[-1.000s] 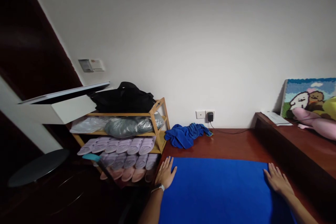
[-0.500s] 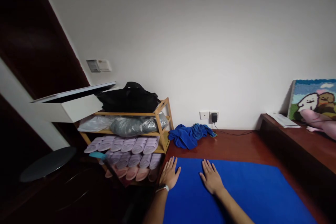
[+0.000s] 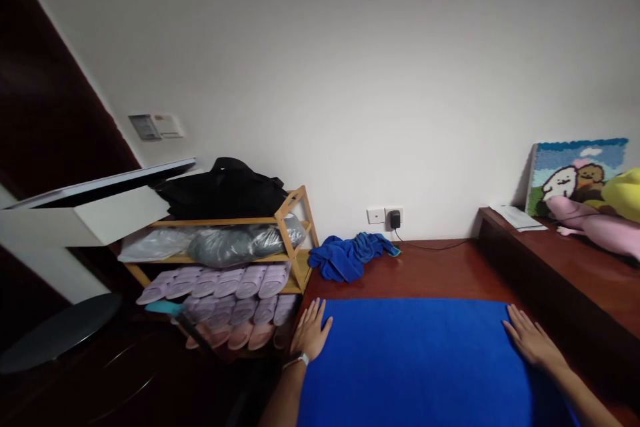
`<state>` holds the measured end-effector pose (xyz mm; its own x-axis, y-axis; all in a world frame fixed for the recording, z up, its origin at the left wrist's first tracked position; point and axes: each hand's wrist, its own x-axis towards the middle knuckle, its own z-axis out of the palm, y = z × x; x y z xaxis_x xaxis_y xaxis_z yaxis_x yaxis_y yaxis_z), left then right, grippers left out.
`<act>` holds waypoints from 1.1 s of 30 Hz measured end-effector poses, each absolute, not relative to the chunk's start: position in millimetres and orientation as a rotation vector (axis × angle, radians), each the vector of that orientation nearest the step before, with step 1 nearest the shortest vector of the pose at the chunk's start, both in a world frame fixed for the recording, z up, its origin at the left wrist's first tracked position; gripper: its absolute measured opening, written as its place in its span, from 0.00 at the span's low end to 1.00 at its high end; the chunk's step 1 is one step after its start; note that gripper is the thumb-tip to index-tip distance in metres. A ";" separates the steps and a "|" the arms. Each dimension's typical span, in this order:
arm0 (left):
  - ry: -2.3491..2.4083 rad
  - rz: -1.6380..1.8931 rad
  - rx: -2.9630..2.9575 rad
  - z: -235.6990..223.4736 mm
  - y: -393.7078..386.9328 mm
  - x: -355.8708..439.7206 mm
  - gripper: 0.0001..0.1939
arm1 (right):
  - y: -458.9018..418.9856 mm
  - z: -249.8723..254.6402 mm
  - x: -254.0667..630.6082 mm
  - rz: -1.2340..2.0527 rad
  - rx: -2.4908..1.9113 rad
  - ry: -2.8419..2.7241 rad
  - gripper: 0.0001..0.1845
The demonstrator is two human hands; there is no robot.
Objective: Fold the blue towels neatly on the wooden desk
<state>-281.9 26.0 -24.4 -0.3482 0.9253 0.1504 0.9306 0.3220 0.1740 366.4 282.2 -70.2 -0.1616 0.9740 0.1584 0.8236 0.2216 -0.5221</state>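
Observation:
A smooth blue cloth (image 3: 415, 360) lies spread over the reddish-brown wooden surface (image 3: 440, 273). My left hand (image 3: 311, 330) rests flat at the cloth's far left corner, fingers extended, with a watch on the wrist. At the far right corner, my right hand (image 3: 535, 337) lies flat with its fingers stretched out, touching the cloth's edge. Neither hand grips anything. Beyond the cloth, a crumpled blue towel (image 3: 345, 257) sits near the wall.
Left stands a wooden rack (image 3: 295, 240) with several lilac slippers (image 3: 230, 280) and a black bag (image 3: 225, 190) on top. A white box (image 3: 115, 213) juts out beside it. A plugged-in adapter (image 3: 395, 219) trails a cable. On the right ledge lie papers (image 3: 517, 217) and a pink plush toy (image 3: 600, 227).
My right hand has slid right across the cloth, from near its middle to the far right corner. My left hand stays at the left corner. The view has turned slightly right.

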 end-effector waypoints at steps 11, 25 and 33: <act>-2.570 -0.789 -1.745 -2.6 15.5 -294.1 0.30 | 146.7 -15.8 187.9 0.349 -1.428 -2.196 0.44; -2.377 -0.327 -1.986 -14.7 -84.0 -208.8 0.31 | 35.4 -2.1 59.7 0.604 -1.199 -2.557 0.40; -2.403 -0.324 -1.961 -19.5 -77.8 -212.0 0.32 | 131.7 -64.1 298.2 0.155 -1.725 -2.337 0.44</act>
<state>-212.0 -77.8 -19.5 -0.2086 0.9666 0.1486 0.9714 0.1873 0.1458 298.2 131.7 -64.1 -0.2796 0.9522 0.1229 0.9276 0.3009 -0.2214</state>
